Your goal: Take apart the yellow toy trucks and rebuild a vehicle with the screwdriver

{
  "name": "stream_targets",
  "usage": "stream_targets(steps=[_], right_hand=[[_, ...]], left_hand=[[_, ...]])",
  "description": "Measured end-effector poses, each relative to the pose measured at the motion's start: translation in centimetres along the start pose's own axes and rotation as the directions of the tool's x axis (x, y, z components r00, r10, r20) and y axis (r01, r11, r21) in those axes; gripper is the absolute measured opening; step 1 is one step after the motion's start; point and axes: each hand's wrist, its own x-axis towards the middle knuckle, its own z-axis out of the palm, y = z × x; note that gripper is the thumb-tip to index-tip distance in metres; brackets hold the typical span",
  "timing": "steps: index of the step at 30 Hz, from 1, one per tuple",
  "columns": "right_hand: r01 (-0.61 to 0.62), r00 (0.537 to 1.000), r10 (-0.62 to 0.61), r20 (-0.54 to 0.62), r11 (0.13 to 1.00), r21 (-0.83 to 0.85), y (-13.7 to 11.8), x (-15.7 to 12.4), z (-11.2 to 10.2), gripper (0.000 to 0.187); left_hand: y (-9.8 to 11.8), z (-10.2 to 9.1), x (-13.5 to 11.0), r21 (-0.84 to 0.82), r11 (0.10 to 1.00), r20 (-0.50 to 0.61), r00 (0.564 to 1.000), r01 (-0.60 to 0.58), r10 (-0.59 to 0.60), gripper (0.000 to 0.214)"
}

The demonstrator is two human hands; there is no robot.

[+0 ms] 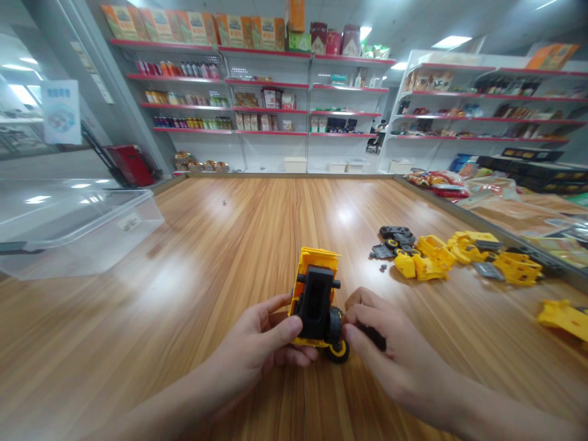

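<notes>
My left hand (275,337) is closed around a yellow and black toy truck (315,300), tipped so its black underside faces me. A black wheel (335,324) sits at the truck's lower right side. The pinched fingertips of my right hand (390,343) are at that wheel's outer edge. Just below it is another wheel with a yellow hub (339,352); whether it is attached or lies on the table I cannot tell. A dark round piece (374,335) shows partly beneath my right hand.
On the right of the wooden table (257,233) lie yellow toy vehicle parts (432,257) and black ones (395,234). A yellow piece (565,318) is nearer the right edge. A clear plastic bin (82,239) stands left. A tiny metallic bit (225,202) lies farther back.
</notes>
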Motion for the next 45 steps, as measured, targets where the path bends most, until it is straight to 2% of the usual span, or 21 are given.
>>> stream_targets(steps=[4,11,18,24,30,33,36,41,45], right_hand=[[0.009,1.0,-0.008,0.008,1.0,-0.015,0.2,0.0,0.0,0.018],[0.056,0.998,-0.057,-0.042,0.998,-0.026,0.3,0.0,0.0,0.014],[0.015,0.999,-0.011,0.052,0.998,-0.059,0.6,0.0,0.1,0.031],[-0.004,1.0,0.003,-0.007,0.999,-0.034,0.2,0.1,-0.2,0.012],[0.012,0.997,-0.006,0.08,0.997,-0.075,0.2,0.1,-0.1,0.028],[-0.037,0.999,0.04,0.036,0.997,-0.068,0.5,0.0,0.2,0.016],[-0.073,0.997,0.073,0.023,0.997,0.015,0.5,-0.1,0.3,0.005],[-0.075,0.996,0.069,0.053,0.991,0.115,-0.4,-0.3,0.0,0.029],[-0.112,0.993,0.108,0.051,0.991,0.068,-0.3,0.0,0.0,0.019]], left_hand=[[0.0,0.0,0.1,0.009,1.0,-0.005,1.0,0.011,-0.011,0.046],[0.0,0.0,0.0,0.021,1.0,-0.04,0.999,0.015,-0.014,0.052],[-0.1,-0.2,0.1,0.052,0.999,0.007,1.0,0.007,-0.008,0.049],[-0.3,-0.3,0.0,0.041,0.999,0.015,1.0,0.003,-0.004,0.047],[-0.1,-0.1,-0.1,0.031,0.999,0.003,1.0,0.014,-0.014,0.046],[0.0,0.0,0.0,0.024,1.0,-0.015,1.0,0.009,-0.009,0.049],[0.1,0.1,0.0,0.017,1.0,-0.022,1.0,0.008,-0.008,0.053],[0.2,0.2,-0.2,0.026,1.0,-0.034,0.999,0.007,-0.007,0.056],[0.2,0.1,-0.2,0.031,0.999,0.011,1.0,0.006,-0.006,0.057]])
